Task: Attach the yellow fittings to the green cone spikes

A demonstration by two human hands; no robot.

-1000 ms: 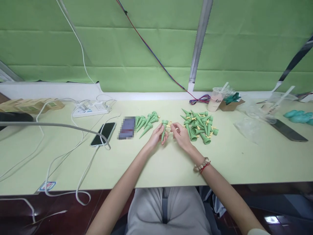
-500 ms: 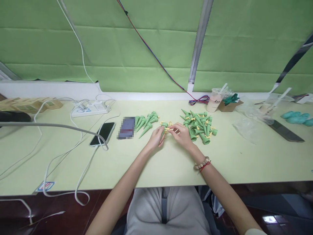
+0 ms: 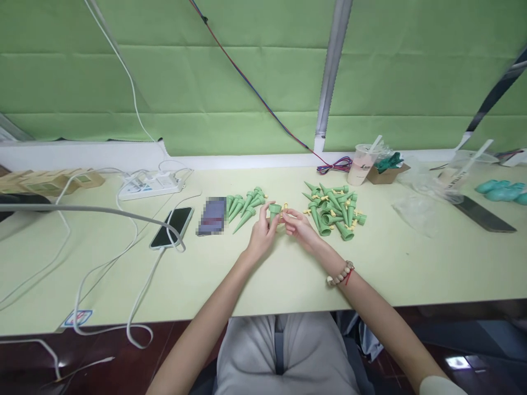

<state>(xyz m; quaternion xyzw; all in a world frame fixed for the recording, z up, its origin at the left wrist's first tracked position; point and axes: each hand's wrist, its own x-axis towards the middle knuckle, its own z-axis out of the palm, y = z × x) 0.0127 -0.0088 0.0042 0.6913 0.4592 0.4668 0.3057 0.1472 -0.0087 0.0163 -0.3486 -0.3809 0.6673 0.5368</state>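
My left hand [image 3: 262,235] is closed around a green plant watering spike [image 3: 274,209], whose wide round end points up. Close against it, my right hand [image 3: 300,226] pinches a small yellow valve [image 3: 283,213] at the spike's side; whether the two parts are joined I cannot tell. Another small yellow piece [image 3: 285,205] shows just behind the fingertips. To the right lies a heap of green spikes with yellow valves [image 3: 335,208]. A smaller group of spikes [image 3: 246,209] lies left of my hands, tips toward me.
A blurred-out phone [image 3: 212,215] and a charging phone [image 3: 172,227] lie at left, with white cables and a power strip [image 3: 152,184]. A drink cup [image 3: 360,165], small cardboard box [image 3: 386,173], plastic bag [image 3: 415,214] and dark phone [image 3: 485,214] are at right.
The spike in my left hand has turned more upright, with its wide end up. My right fingers have shifted slightly and stay at its side. The view has moved a little.
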